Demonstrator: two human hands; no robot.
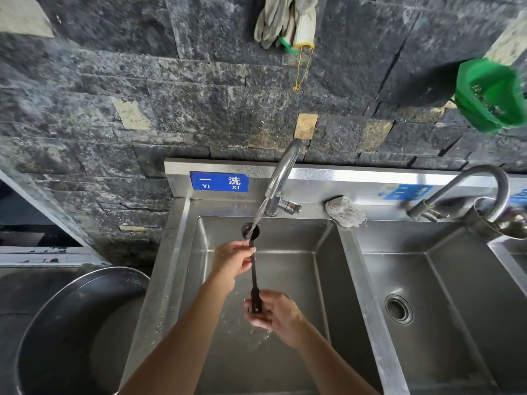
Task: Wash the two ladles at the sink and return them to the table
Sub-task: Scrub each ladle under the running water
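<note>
Head view.
- Ladle (253, 269), dark: held over the left basin of the sink (285, 235). Its bowl sits under the stream from the tap (282, 172) and is blurred by water.
- Left hand (233, 259): pinches the upper handle.
- Right hand (275, 312): curled round the handle's end, partly hiding it.
- Round steel tub (71, 337), left: cut off by the frame.

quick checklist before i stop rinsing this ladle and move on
1. Water from the tap lands on the ladle bowl: ok.
2. Left hand grip on the shaft below the bowl: ok.
3. Right hand grip on the handle end: ok.
4. Ladle held over the sink basin: ok.
5. Ladle rinsed clean: cannot tell.
6. Second ladle within reach: cannot tell, not in view.
</note>
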